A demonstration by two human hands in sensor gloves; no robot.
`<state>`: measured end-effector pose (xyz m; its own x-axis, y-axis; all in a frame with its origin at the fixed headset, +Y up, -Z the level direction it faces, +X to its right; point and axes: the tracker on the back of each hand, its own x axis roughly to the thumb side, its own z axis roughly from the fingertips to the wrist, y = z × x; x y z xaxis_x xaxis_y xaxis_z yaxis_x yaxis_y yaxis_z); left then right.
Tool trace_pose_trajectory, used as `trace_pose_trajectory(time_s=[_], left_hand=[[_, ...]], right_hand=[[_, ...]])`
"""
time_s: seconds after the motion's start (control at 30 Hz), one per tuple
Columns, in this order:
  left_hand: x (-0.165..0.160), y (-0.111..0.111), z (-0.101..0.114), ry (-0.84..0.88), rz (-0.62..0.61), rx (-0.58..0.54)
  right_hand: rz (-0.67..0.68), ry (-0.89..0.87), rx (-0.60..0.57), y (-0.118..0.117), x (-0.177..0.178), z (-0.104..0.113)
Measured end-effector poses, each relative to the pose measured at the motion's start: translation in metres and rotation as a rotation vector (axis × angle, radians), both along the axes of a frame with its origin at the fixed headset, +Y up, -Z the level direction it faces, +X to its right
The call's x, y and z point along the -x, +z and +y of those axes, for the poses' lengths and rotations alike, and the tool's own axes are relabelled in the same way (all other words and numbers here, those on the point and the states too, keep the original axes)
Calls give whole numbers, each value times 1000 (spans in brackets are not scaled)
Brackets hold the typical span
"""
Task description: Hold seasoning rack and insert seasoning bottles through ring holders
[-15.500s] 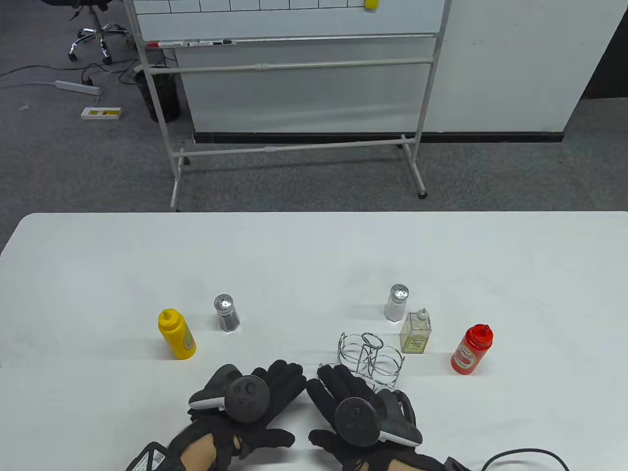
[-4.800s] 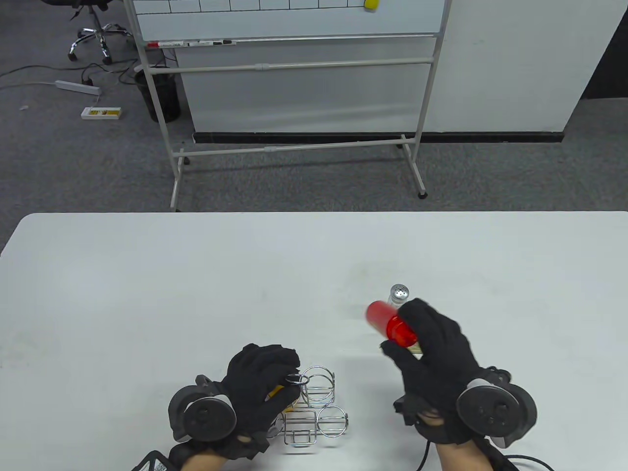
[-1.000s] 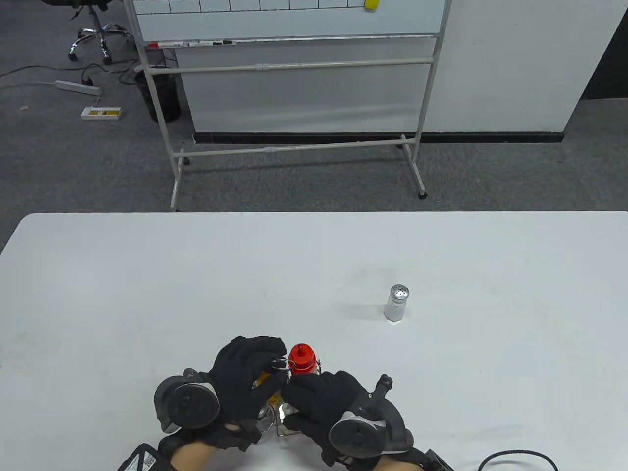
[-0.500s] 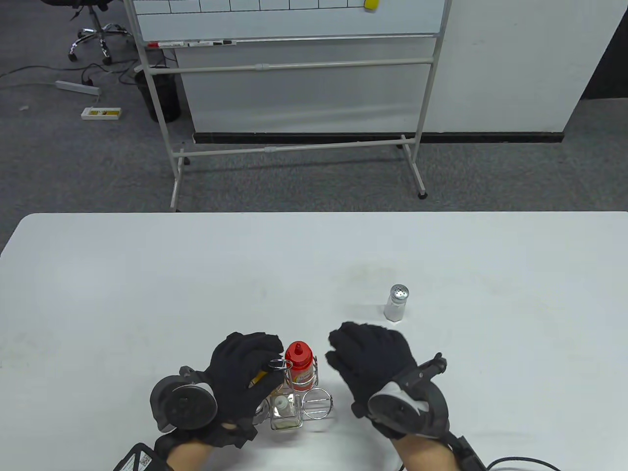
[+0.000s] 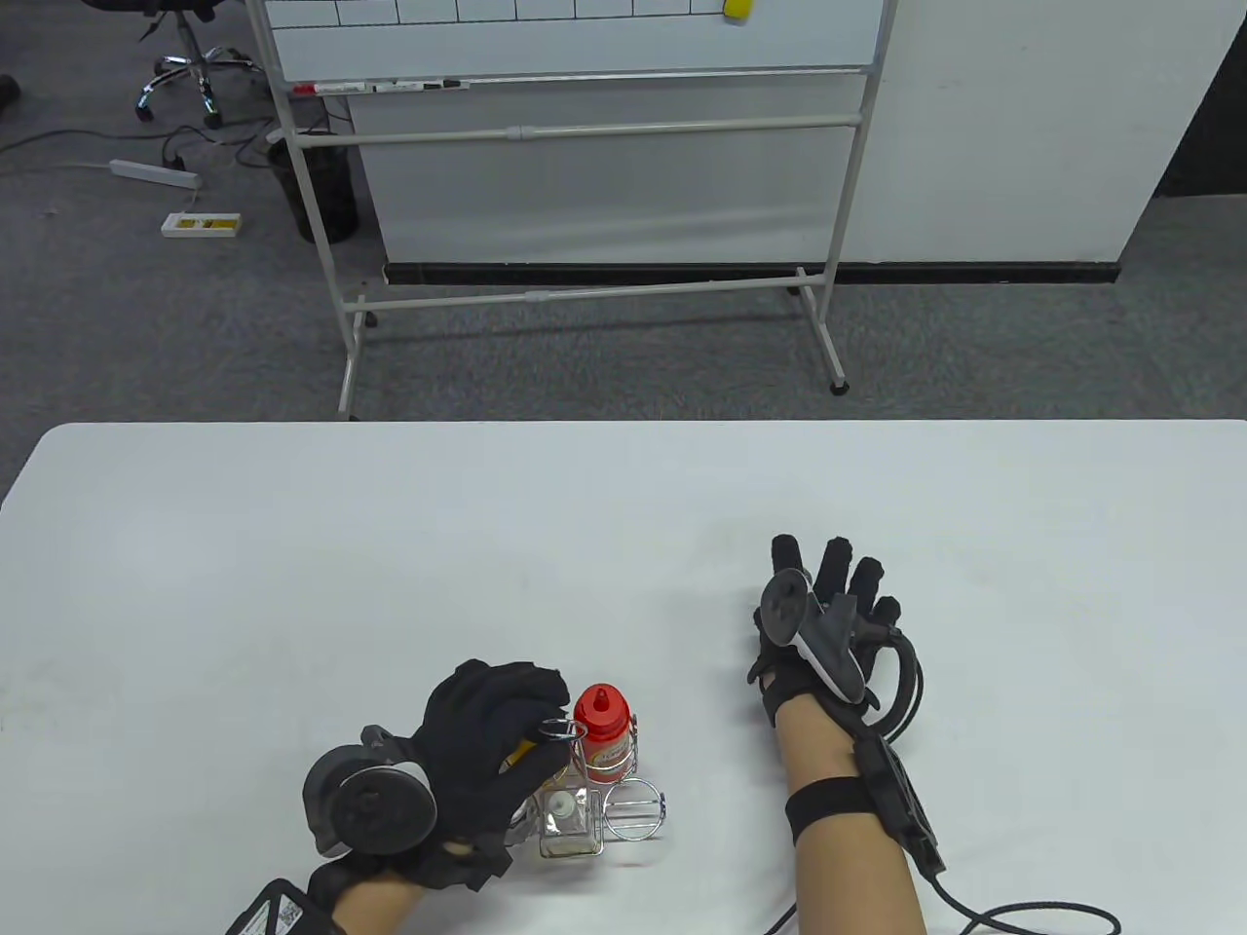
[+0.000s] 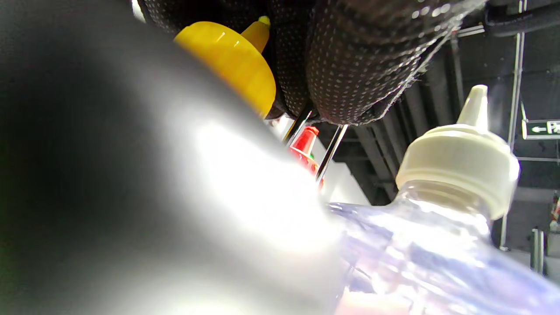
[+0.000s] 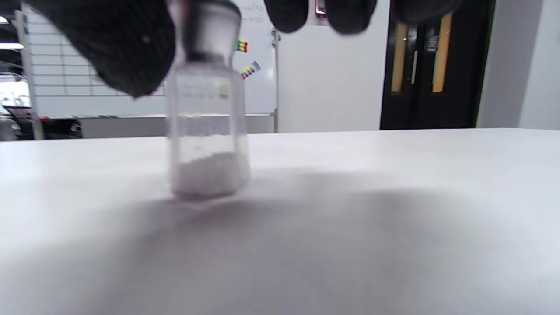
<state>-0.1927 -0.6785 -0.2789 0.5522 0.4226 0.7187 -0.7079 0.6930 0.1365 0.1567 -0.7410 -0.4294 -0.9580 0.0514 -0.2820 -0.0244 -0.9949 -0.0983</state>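
Near table edge: left hand (image 5: 482, 745) curled over wire seasoning rack (image 5: 623, 808), fingers pinching its top loop handle (image 5: 557, 728). In rack: red bottle (image 5: 601, 732), clear bottle (image 5: 565, 823), yellow bottle (image 6: 232, 65) (mostly hidden under glove in table view); front right ring (image 5: 635, 808) vacant. Farther right, right hand (image 5: 823, 623) over salt shaker (image 7: 205, 122), standing upright on table (image 5: 292, 545); fingers loosely spread around shaker cap, contact impossible to tell.
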Motion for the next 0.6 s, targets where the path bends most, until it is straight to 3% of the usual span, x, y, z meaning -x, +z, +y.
trace_pose_trajectory(time_s=[0.2,0.33,0.4,0.47,0.6], left_hand=[[0,1,1,1,-11,-5],[0,0,0,11,-10,0],[1,1,1,13,-7,-2],[2,1,1,20,-3,-2],[3,-1,-1,26,0,9]], right_hand=[[44,-1,-162,-5,9,6],[160,3,-255,9,24,25],[278,-33,-341,29,32,41],[448,-149,-457,67,39,63],[639,-331,-521,115,40,82]])
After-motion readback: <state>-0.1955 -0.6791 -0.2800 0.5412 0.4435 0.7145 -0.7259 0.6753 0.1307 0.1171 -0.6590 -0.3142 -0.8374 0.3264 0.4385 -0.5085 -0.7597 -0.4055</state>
